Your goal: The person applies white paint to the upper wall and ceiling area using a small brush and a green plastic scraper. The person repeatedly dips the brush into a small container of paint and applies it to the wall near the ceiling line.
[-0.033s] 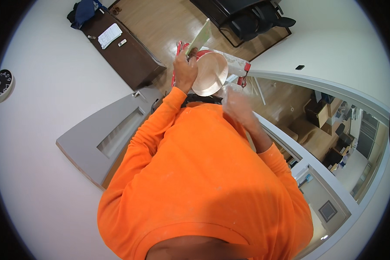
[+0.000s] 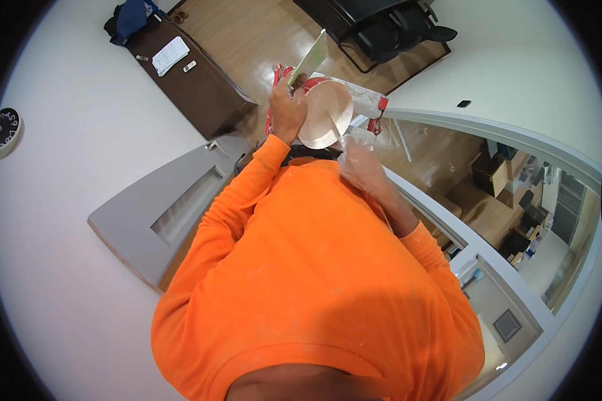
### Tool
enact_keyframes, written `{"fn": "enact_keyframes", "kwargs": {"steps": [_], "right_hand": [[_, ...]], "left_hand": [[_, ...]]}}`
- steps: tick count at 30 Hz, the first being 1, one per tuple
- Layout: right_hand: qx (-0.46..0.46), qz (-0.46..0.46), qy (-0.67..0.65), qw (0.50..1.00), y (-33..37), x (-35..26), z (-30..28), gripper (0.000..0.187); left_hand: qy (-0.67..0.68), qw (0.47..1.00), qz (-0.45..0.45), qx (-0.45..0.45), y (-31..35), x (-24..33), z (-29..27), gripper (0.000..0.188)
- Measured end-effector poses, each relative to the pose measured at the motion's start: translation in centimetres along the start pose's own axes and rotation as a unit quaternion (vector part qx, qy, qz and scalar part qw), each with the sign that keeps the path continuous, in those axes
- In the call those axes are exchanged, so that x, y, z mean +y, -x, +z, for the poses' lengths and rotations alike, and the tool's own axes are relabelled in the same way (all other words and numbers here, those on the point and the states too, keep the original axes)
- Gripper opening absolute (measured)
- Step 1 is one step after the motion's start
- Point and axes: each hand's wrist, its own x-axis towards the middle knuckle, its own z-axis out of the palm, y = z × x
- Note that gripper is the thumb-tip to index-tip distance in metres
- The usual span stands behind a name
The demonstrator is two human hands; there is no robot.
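My left hand point(image 2: 288, 112) is closed on the lower end of a pale green flat board point(image 2: 310, 59), which slants up and away. Beside that hand is a round bucket point(image 2: 322, 110) with a whitish, smeared inside. My right hand point(image 2: 362, 167) is at the bucket's near right side, smeared by motion, so its fingers cannot be read. A thin pale stick-like thing point(image 2: 335, 125) shows inside the bucket near this hand; whether the hand holds it is unclear. Under and around the bucket is a red and whitish stand point(image 2: 368, 101).
A grey door point(image 2: 160, 207) stands at the left. Beyond it is a dark brown cabinet point(image 2: 204, 93) with papers point(image 2: 170, 55) on top. A black chair point(image 2: 394, 33) is at the far side. A white-framed window point(image 2: 475, 120) runs along my right.
My right hand has shifted slightly left, nearer the bucket. The thin pale thing now shows inside the bucket. My left hand and the green board have hardly moved.
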Motion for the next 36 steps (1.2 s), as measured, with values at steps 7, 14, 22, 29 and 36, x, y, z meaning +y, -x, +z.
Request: {"fn": "enact_keyframes", "kwargs": {"steps": [7, 14, 22, 29, 36], "right_hand": [[-0.115, -0.09, 0.007, 0.989, -0.2, -6.6, -2.3, 0.03], [-0.069, -0.21, 0.063, 0.973, -1.5, -7.1, -0.6, 0.029], [-0.094, -0.045, -0.166, 0.981, -2.5, -6.9, -1.4, 0.026], [-0.101, -0.022, -0.236, 0.966, -2.7, -6.0, -2.0, 0.027], [-0.153, 0.133, -0.604, 0.77, -2.3, -1.9, -1.3, 0.035]], "left_hand": [[-0.015, 1.0, -0.017, 0.013, 0.6, 0.3, -0.1, 0.02], [0.016, 0.997, -0.076, -0.024, -0.3, 0.1, -0.6, 0.045], [0.101, 0.988, -0.108, -0.044, -0.8, -3.0, -0.9, 0.048], [0.16, 0.982, -0.097, -0.028, -0.5, -3.4, -0.7, 0.047], [0.19, 0.962, -0.198, -0.005, -0.5, -5.3, -1.3, 0.044]]}}
